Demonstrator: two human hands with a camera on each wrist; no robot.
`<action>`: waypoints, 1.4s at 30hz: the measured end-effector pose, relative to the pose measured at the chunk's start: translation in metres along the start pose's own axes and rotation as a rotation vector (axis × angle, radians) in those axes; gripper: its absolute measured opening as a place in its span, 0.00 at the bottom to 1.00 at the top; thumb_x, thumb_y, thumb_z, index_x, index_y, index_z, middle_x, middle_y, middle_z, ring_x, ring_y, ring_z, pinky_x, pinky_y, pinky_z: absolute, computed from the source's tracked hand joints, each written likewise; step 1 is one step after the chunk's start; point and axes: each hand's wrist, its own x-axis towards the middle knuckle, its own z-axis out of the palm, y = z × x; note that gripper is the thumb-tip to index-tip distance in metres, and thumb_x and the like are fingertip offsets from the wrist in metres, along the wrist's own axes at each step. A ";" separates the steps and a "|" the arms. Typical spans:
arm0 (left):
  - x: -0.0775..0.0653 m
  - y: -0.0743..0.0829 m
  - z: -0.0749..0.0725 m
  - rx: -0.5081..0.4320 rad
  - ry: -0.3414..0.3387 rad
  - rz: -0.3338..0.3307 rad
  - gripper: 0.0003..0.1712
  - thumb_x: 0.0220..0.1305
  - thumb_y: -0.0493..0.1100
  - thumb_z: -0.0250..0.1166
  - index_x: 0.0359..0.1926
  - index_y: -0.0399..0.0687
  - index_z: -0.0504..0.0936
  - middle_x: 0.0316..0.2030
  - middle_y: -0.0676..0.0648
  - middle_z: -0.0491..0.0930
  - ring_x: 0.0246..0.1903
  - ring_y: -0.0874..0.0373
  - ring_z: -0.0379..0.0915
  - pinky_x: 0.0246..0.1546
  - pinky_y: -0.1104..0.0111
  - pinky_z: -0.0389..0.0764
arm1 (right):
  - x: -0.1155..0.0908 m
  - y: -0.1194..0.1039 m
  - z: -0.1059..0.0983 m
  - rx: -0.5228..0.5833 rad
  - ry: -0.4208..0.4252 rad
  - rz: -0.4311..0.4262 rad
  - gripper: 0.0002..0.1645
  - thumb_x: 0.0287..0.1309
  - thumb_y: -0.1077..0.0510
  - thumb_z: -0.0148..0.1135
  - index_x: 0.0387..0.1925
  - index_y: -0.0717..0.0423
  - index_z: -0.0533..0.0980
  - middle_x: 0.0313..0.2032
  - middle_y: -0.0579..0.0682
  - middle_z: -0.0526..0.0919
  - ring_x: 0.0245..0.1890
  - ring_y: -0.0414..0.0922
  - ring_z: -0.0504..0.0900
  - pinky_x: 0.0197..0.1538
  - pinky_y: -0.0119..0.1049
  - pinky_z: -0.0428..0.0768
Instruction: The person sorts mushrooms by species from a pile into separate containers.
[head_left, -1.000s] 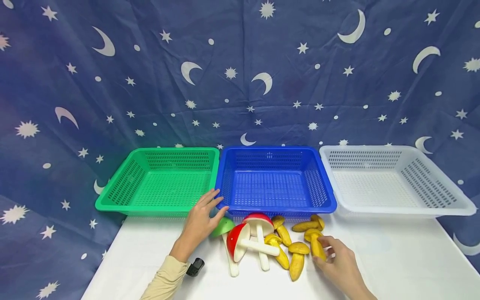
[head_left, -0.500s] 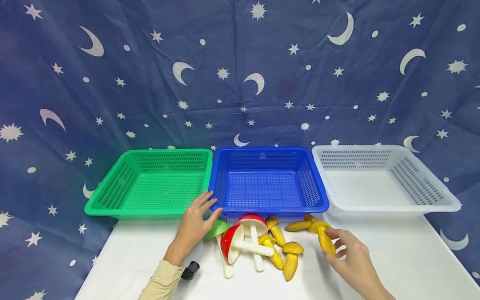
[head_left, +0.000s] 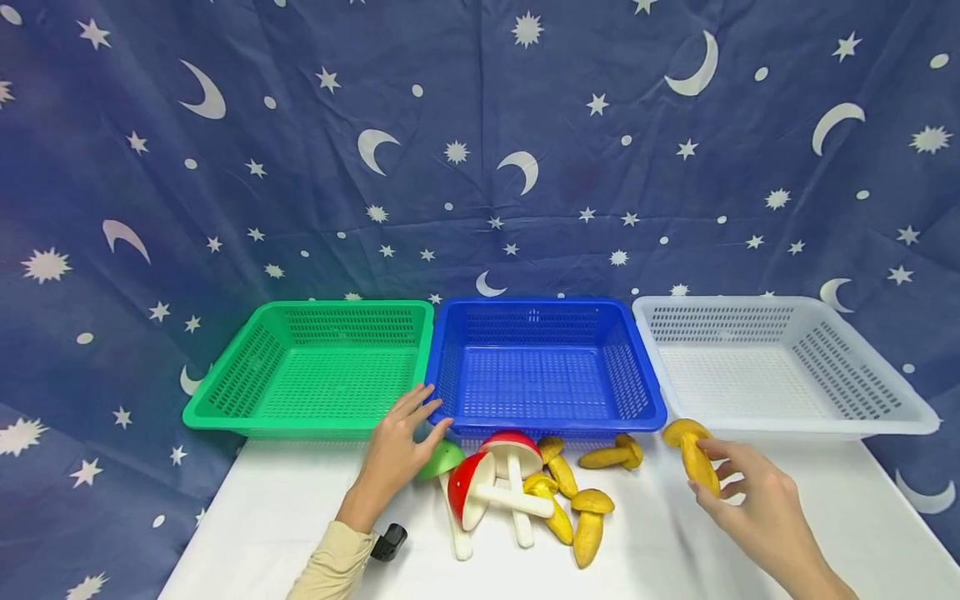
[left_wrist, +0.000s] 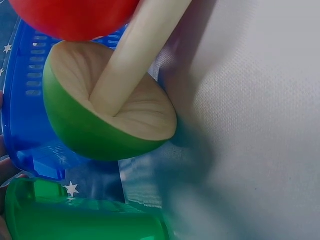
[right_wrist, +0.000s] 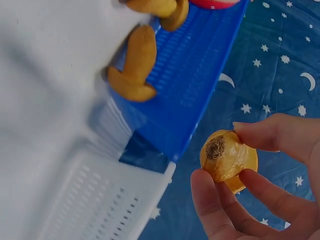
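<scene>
My right hand (head_left: 768, 504) pinches a yellow toy mushroom (head_left: 697, 462) by its stem, cap pointing away, in front of the white basket's near left corner. In the right wrist view, thumb and fingers surround the stem's rough brown end, and the held mushroom (right_wrist: 226, 157) hides most of its own cap. My left hand (head_left: 397, 454) holds nothing; its fingers are relaxed by the corner where the green and blue baskets meet. Close to its thumb lies a green-capped mushroom (head_left: 444, 461), whose pale underside and stem fill the left wrist view.
A green basket (head_left: 258, 425), a blue basket (head_left: 551, 425) and a white basket (head_left: 795, 427) stand side by side along the back. Two red-capped mushrooms (head_left: 467, 493) overlap on the white table. Several yellow mushrooms (head_left: 589, 529) lie beside them. A black object (head_left: 389, 542) sits by the left sleeve.
My right hand has lifted the yellow mushroom away from the pile and carried it right, toward the white basket. My left hand has stayed in place. The head view has shifted slightly.
</scene>
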 end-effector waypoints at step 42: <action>-0.002 -0.002 0.003 0.004 0.029 0.038 0.21 0.56 0.47 0.69 0.46 0.37 0.84 0.55 0.41 0.77 0.59 0.45 0.69 0.57 0.51 0.72 | 0.082 0.055 -0.022 -0.114 -0.078 -0.073 0.24 0.34 0.68 0.73 0.39 0.69 0.77 0.33 0.64 0.81 0.24 0.51 0.78 0.21 0.28 0.77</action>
